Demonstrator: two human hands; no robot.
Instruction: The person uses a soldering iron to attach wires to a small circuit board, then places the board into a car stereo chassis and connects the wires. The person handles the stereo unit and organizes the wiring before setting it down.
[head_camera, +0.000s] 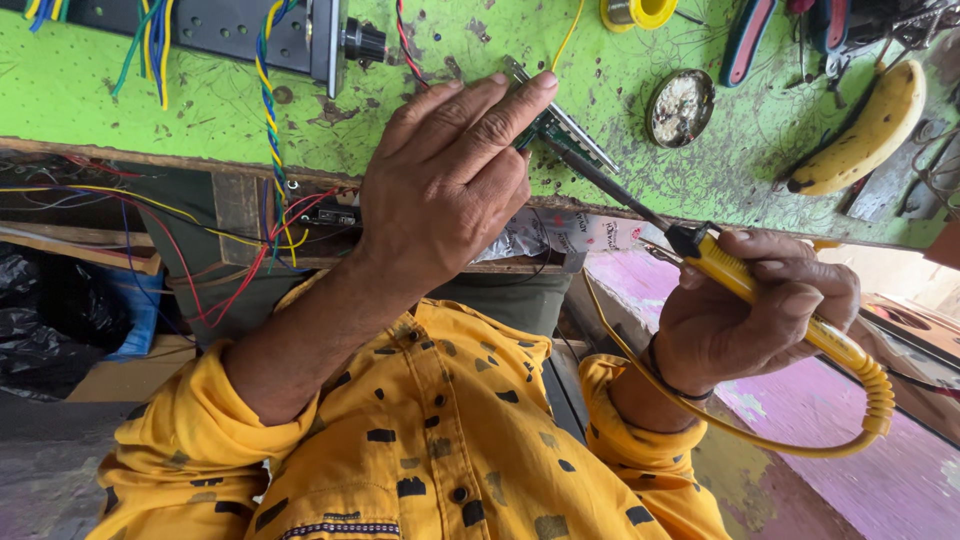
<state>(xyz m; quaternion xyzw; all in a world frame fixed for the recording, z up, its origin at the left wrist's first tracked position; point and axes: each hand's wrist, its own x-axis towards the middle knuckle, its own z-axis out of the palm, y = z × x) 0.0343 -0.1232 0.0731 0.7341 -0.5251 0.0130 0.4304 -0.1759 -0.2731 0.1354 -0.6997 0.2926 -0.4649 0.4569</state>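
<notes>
We see our left hand (445, 185) laid over the near edge of the green counter (120, 95), its fingers closed on a small green circuit board (555, 130); only a narrow strip of the board with its metal edge shows past the fingertips, so most of it is hidden under the hand. Our right hand (755, 320) sits lower and to the right, off the counter's edge, clamped around the yellow handle of a soldering iron (740, 280). The iron's dark shaft slants up and left, and its tip meets the circuit board just beside the left fingertips. So the board lies in the left hand, with the right hand well apart from it and joined to it only through the iron. A yellow cord (800, 445) loops from the handle's end beneath the right wrist.

On the counter, beyond the board, rest a round tin (680, 108), a banana (865, 130) to the far right, a yellow spool (640, 12) and red-handled pliers (745, 40). Coloured wires (268, 100) hang over the counter's edge to the left.
</notes>
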